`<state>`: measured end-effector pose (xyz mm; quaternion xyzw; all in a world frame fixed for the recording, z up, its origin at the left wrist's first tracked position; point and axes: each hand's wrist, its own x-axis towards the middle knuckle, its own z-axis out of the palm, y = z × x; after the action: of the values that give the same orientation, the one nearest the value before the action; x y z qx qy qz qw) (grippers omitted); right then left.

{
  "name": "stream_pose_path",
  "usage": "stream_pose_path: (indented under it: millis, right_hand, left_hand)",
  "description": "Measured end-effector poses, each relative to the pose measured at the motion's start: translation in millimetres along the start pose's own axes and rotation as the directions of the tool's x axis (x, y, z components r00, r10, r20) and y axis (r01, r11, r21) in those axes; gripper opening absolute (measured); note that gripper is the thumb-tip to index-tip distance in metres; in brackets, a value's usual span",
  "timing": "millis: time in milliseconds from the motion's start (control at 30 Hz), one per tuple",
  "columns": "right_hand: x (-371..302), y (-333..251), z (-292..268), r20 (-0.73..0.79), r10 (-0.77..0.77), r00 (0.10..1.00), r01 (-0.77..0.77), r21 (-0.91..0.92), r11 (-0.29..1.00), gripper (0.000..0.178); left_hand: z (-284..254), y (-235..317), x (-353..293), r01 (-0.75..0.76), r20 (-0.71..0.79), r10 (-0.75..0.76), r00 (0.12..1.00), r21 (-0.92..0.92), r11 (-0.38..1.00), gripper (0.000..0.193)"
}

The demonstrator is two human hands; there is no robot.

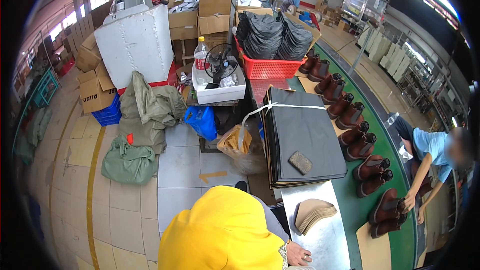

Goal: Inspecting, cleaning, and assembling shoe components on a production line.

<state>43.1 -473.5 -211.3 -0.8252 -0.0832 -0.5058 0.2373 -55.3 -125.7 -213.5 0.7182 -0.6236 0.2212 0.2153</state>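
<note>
My left hand point(298, 255) rests near the lower edge on a shiny metal tabletop point(334, 242), fingers stretched out, a ring on one. Its grey sleeve point(270, 216) comes out from behind the yellow cloth point(220, 235) over my chest. A pale edge of something lies just under the fingers, mostly cut off by the frame. Beyond the hand sits a small stack of curved tan pieces point(314, 215), apart from it. Farther off lies a thick stack of black sheets point(305, 135) with a white tie across it and a speckled grey block point(300, 162) on top. My right hand is out of view.
Pairs of brown boots point(365, 142) line a green conveyor point(400, 242) at the right. A co-worker's hand point(411, 201) touches the nearest pair. A red basket point(270, 68) of black pieces, a white box point(220, 95) with a fan, and green sacks point(129, 162) stand ahead.
</note>
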Motion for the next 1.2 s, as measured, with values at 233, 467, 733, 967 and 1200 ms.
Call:
stream_pose_path:
  millis: [233,467,733,967,1200]
  right_hand:
    - [6,-10,-6,0.165,0.440,0.882,-0.350,-0.395,0.850,0.040]
    - [-4,24,-3,0.370,0.570,0.734,-0.261,-0.621,0.739,0.056]
    - [-6,60,24,0.483,0.665,0.570,0.015,-0.815,0.579,0.068]
    - [4,64,24,0.498,0.717,0.487,-0.069,-0.797,0.600,0.072]
    - [-29,100,36,0.282,0.031,0.959,0.156,-0.615,0.773,0.071]
  left_hand:
    - [18,-6,-5,-0.063,-0.083,0.068,0.994,0.056,0.996,0.030]
    - [17,-11,-3,-0.083,-0.075,0.089,0.993,0.077,0.994,0.031]
    - [39,-21,-8,-0.090,0.082,0.082,0.993,0.105,0.990,0.041]
    - [39,-27,-3,-0.106,0.064,0.105,0.992,0.011,0.994,0.039]
    - [25,-15,1,-0.063,-0.040,0.058,0.998,-0.143,0.988,0.032]
